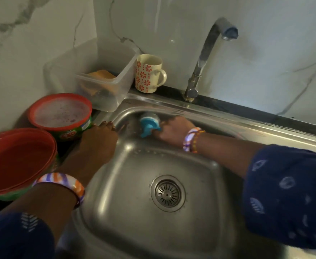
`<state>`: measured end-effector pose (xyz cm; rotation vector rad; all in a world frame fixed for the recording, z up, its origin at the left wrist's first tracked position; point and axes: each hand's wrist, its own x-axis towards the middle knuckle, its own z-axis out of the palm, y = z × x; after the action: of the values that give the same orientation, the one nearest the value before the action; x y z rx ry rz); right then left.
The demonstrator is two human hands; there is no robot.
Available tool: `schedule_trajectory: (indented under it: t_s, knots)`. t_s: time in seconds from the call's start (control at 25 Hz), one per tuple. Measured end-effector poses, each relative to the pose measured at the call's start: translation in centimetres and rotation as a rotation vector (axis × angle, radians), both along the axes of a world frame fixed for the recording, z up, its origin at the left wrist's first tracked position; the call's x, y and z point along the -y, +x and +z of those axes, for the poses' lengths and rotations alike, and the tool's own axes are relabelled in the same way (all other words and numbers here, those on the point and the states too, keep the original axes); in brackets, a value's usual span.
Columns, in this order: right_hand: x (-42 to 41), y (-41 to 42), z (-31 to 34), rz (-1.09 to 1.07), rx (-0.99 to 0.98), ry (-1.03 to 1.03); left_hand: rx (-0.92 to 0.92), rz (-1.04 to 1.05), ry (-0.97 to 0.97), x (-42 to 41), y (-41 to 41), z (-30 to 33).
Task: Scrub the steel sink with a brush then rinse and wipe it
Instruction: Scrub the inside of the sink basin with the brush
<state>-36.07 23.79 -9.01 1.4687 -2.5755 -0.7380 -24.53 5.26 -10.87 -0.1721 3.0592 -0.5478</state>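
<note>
Nearest me, basin: my sink (200,230) has a bare steel floor, wet-looking, with beads of water near the far slope.
Drain: the strainer (168,193) sits in the floor, right of centre, uncovered.
Left hand: my left hand (97,141) rests on the sink's left rim, fingers laid fairly straight over the edge, holding nothing; it steadies me.
Tubs: two red-rimmed tubs stand left of the sink; the far tub (61,113) holds foamy liquid, just beside my fingertips.
Right hand: my right hand (174,131) is closed round the handle of the blue brush (149,126), fingers curled tight.
Brush: its head presses against the far wall of the basin, near the far-left corner, below the rim.
Step in hand: scrubbing, I judge; no water runs and no cloth is visible.
Next move: I would work the brush along the far wall and down to the floor, keeping pressure in the curved corners.
Behind the rim: a clear box (104,90), a flowered mug (147,73).
Farthest: the tap (205,58), spout dry, to be turned on for rinsing.
</note>
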Motion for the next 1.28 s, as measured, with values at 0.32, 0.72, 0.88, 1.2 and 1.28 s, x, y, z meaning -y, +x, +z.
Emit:
schedule_trajectory:
  t_s: [0.32,0.72,0.88,1.2,1.28]
  knots:
    - [-12.7,2.3,2.7,-0.644,0.163,0.003,-0.056,-0.007,0.001,-0.2,-0.3,-0.6]
    - [-15.9,3.8,2.8,-0.167,-0.019,0.515,-0.084,-0.013,-0.031,0.1,-0.6,-1.0]
    - [-10.8,0.5,2.9,-0.017,-0.074,0.259,-0.097,0.0,0.013,0.3,-0.8,-0.8]
    - [-14.0,1.1,0.1,-0.119,-0.105,0.299,-0.107,0.004,0.001,0.9,-0.9,-1.5]
    - [-14.0,1.6,0.2,-0.088,-0.166,0.235,-0.1,-0.033,-0.032,0.8,-1.0,-1.6]
